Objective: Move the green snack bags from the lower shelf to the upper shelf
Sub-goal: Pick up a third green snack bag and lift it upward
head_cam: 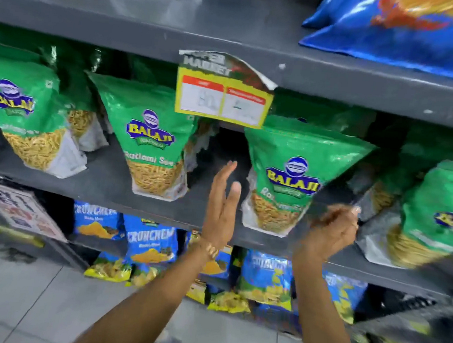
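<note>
Two hands up, nr the centre green bag [293, 175]. Left hand [221, 207] flat, fingers spread, empty, just left of that bag. Right hand [333, 230] blurred, just right of it, by its lower edge; grip can't tell. No green bags visible on upper shelf [96, 15] yet, so task prob barely begun. Several green bags on lower shelf [101, 183]. Price tag [223, 98] overhangs above the bag. Open room up top, left of blue bag [407, 31].

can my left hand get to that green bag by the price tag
Probably yes. The left hand is open beside the green bag, with only bare shelf between; the right hand is at its other side.
</note>
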Action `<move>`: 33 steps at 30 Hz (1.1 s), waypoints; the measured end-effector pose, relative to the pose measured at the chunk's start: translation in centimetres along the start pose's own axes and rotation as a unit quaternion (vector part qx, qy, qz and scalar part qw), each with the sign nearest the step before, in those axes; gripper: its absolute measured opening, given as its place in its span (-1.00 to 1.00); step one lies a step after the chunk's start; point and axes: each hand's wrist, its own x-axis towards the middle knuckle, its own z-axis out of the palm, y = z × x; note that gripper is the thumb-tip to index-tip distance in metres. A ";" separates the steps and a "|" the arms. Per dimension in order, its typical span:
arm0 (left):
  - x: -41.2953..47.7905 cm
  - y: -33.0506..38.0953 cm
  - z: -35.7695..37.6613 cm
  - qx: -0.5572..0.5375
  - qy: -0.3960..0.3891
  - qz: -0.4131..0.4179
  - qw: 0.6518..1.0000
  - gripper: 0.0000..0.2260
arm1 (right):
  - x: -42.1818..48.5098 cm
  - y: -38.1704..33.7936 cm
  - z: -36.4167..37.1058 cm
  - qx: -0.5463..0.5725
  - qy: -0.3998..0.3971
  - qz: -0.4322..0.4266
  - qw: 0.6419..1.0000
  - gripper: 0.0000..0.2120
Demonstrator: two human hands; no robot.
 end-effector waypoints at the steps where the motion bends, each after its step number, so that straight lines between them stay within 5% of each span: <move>1: 1.0 -0.1 0.8 -0.012 -0.007 -0.041 0.999 -0.60 | 1.4 0.5 0.0 -0.015 0.002 0.022 1.000 -0.72; 3: 3.0 -0.2 2.1 -0.073 -0.013 -0.103 0.992 -0.60 | 3.5 1.9 0.4 -0.035 -0.057 0.100 0.993 -0.75; 8: 5.2 -1.0 3.6 -0.151 -0.059 -0.153 0.975 -0.67 | 4.7 4.1 1.0 -0.027 -0.270 0.233 0.934 -0.39; 12: 5.0 -1.8 4.6 -0.148 -0.073 -0.181 0.970 -0.63 | 5.0 5.4 1.6 -0.060 -0.289 0.254 0.921 -0.53; 28: 4.7 -2.7 5.6 -0.156 0.020 -0.202 0.967 -0.68 | 5.4 6.0 1.9 -0.078 -0.279 0.242 0.926 -0.53; 33: 3.3 -1.4 5.9 -0.151 0.119 -0.164 0.967 -0.67 | 5.8 4.1 -0.2 -0.079 -0.280 0.214 0.933 -0.33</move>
